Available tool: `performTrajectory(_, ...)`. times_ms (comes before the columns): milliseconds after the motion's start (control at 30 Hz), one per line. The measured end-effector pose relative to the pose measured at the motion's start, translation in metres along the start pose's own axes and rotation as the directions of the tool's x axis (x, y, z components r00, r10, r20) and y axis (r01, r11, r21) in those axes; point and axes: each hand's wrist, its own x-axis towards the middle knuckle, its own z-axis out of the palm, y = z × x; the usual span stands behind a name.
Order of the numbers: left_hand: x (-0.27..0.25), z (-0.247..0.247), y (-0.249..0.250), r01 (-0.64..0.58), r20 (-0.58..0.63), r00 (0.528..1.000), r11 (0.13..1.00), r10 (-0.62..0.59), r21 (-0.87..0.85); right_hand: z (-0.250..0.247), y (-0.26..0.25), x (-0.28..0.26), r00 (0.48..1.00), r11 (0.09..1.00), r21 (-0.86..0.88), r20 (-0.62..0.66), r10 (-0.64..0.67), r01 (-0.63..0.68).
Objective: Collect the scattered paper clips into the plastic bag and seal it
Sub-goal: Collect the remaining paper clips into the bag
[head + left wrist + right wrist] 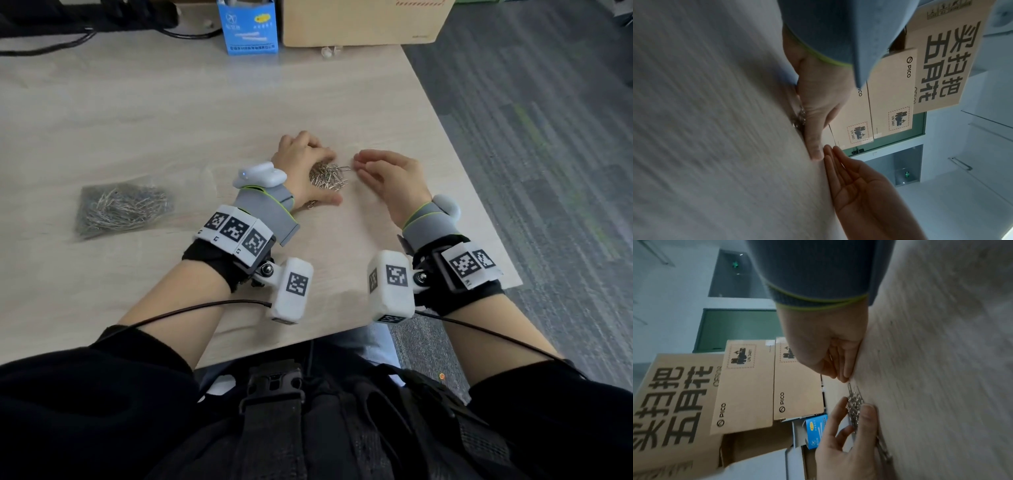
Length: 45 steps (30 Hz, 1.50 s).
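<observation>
A small heap of silver paper clips (330, 176) lies on the wooden table (171, 113), right of centre. My left hand (308, 161) cups it from the left, with fingers curled over the far side and the thumb along the near side. In the right wrist view the paper clips (855, 400) sit between that left hand's (849, 443) thumb and fingers. My right hand (383, 171) rests on its edge just right of the heap, fingers loose, holding nothing. Its palm faces the pile, as the right hand (857, 183) shows in the left wrist view. A clear plastic bag (123, 209) holding many clips lies flat to the left.
A blue carton (248, 27) and a cardboard box (363, 20) stand at the table's back edge. Black cables (51, 44) trail at the back left. The table's right edge (479, 205) runs diagonally close to my right hand, with grey carpet beyond.
</observation>
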Motion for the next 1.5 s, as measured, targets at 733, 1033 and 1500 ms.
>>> performTrajectory(733, 0.025, -0.013, -0.006, -0.003, -0.044, 0.999, 0.987, -0.004, -0.161, 0.005, -0.005, 0.007, 0.966, 0.875, 0.409, 0.104, 0.238, -0.260)
performTrajectory(1033, 0.032, -0.023, 0.024, -0.153, -0.004, 0.987, 0.931, 0.160, -0.333, 0.012, -0.013, 0.001, 0.925, 0.821, 0.430, 0.235, 0.298, -0.374)
performTrajectory(1500, 0.030, -0.024, 0.051, -0.229, -0.118, 0.973, 0.916, 0.201, -0.329, 0.005, -0.019, -0.001, 0.933, 0.726, 0.587, 0.238, 0.269, -0.359)
